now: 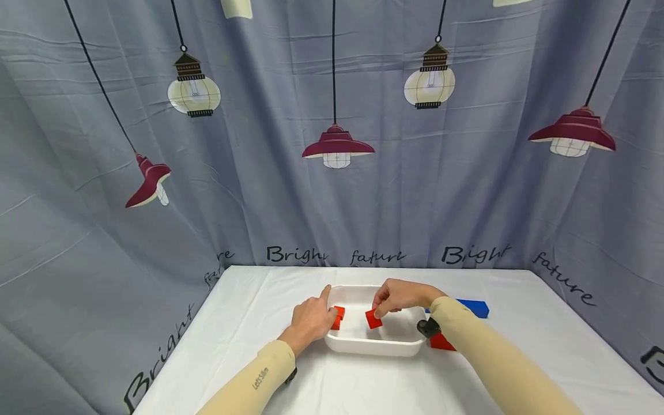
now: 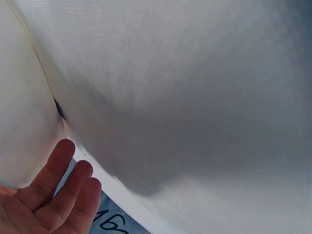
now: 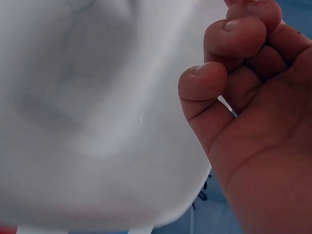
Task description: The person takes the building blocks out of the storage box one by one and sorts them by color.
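A white rectangular tray (image 1: 373, 347) stands on the table. My left hand (image 1: 313, 319) holds its left wall, thumb over the inner side and index finger stretched along the rim; in the left wrist view three other fingers (image 2: 61, 183) lie loosely extended outside the tray. Between thumb and fingers, my right hand (image 1: 398, 295) pinches a small red block (image 1: 373, 319) over the tray's middle. In the right wrist view the curled fingers (image 3: 202, 87) show, while the block is hidden. More red blocks (image 1: 336, 324) lie inside by the left wall, partly behind my left thumb.
Right of the tray lie a blue block (image 1: 474, 308) and a red block (image 1: 441, 343), both partly covered by my right forearm. A white cloth covers the table (image 1: 249, 323). Behind it hangs a grey-blue curtain (image 1: 384, 213) printed with lamps and lettering.
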{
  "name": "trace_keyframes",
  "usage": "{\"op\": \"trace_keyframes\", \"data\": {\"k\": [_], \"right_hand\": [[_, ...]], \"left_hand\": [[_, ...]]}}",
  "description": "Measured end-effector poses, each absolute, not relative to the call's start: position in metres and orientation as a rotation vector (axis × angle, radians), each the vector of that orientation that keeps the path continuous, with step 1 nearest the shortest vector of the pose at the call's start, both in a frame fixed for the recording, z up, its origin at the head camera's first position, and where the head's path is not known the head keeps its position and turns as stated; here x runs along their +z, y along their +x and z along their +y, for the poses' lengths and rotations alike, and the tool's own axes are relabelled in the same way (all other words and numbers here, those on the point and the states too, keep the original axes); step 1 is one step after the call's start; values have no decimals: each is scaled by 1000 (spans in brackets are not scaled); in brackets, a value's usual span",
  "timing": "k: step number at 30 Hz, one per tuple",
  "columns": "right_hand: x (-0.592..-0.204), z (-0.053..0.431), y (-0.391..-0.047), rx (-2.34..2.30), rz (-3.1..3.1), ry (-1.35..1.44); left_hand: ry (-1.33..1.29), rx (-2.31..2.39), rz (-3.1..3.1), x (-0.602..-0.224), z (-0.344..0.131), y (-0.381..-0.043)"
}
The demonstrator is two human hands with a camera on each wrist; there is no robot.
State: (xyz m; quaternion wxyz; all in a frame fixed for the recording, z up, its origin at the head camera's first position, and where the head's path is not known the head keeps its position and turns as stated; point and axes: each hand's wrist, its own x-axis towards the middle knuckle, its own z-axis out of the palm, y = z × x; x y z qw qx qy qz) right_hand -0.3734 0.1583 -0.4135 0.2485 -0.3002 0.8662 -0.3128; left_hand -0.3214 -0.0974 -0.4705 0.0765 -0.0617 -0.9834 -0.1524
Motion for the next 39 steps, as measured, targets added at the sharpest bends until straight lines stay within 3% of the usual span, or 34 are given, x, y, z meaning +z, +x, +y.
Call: {"op": "trace_keyframes", "data": {"k": [18, 39], "right_hand": [[-393, 222, -361, -912, 2505, -728], [-396, 294, -331, -972, 2562, -653]], "left_hand": [[-167, -488, -2972, -468, -98, -322], [-159, -489, -2971, -469, -96, -321]]}}
